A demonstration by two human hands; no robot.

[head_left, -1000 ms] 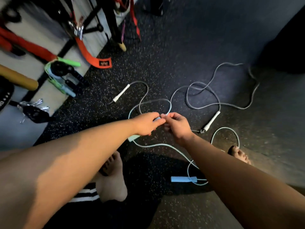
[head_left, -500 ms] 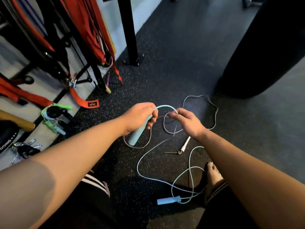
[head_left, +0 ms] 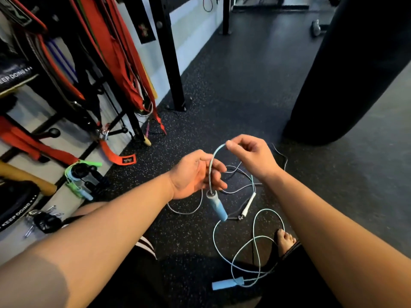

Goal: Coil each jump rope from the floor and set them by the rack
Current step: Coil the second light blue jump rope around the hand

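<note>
dim, warm light from the left; floor in shadow, wide-angle bending at edges.

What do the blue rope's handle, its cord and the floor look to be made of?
Handle: looks like matte foam or soft rubber, pale blue, no shine. Cord: thin, probably plastic-coated; it holds smooth loops. Floor: likely rubber matting, black with pale flecks.

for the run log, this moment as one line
step: coiling light blue jump rope | left hand: grips cord above blue handle | right hand: pinches loop | white-handled grey rope: on floor
</note>
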